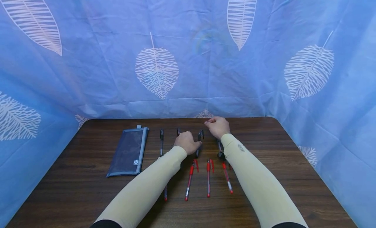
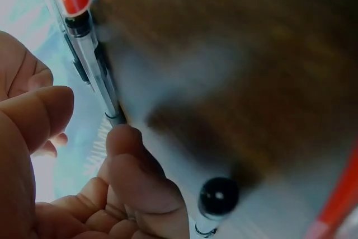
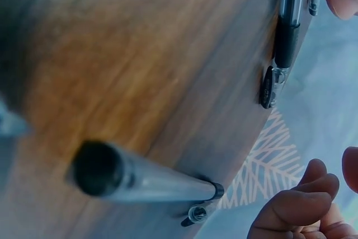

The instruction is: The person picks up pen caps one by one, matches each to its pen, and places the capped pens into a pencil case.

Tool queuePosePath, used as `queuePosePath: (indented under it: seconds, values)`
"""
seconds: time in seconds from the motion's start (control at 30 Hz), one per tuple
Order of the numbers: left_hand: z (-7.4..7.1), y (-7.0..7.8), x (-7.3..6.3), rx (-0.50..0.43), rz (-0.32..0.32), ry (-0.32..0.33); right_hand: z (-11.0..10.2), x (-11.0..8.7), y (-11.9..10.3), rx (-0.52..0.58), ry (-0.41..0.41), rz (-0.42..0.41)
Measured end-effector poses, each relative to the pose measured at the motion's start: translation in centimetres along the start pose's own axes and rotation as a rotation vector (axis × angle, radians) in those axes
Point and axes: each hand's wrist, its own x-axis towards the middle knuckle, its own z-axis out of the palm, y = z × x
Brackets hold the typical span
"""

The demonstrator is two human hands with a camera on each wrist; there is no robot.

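My left hand [image 1: 187, 142] is low over a black pen [image 1: 178, 131], covering most of it. Its thumb reaches right, close to another black pen [image 1: 199, 139]. In the left wrist view its thumb [image 2: 42, 113] and index finger [image 2: 140, 166] are apart, the index fingertip overlapping the end of a clear-barrelled pen [image 2: 95, 71]. Beyond the top end of the rightmost black pen [image 1: 219, 146], my right hand [image 1: 218, 126] hovers with loosely bent fingers. The right wrist view shows its thumb and curved fingers [image 3: 302, 205] apart, with nothing between them.
A dark mesh zip pouch [image 1: 126, 153] with grey-blue edging lies at left, beside the leftmost black pen [image 1: 162, 139]. Several red pens form a nearer row, among them one in the middle [image 1: 208, 180]. A blue leaf-print curtain [image 1: 188, 74] surrounds the wooden table [image 1: 264, 149].
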Motion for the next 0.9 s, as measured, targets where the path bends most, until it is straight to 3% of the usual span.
queuePosePath:
  seconds: [0.27, 0.57, 0.9]
  values:
    - [0.0, 0.9, 0.0, 0.025, -0.006, -0.061, 0.0, -0.1, 0.3, -0.006, 0.003, 0.021]
    - [0.2, 1.2, 0.5, 0.101, -0.008, -0.072, 0.1, 0.0, 0.5, -0.015, -0.007, 0.017]
    - [0.3, 1.6, 0.4, 0.107, 0.005, -0.057, -0.1, -0.1, 1.0, -0.044, 0.001, 0.013]
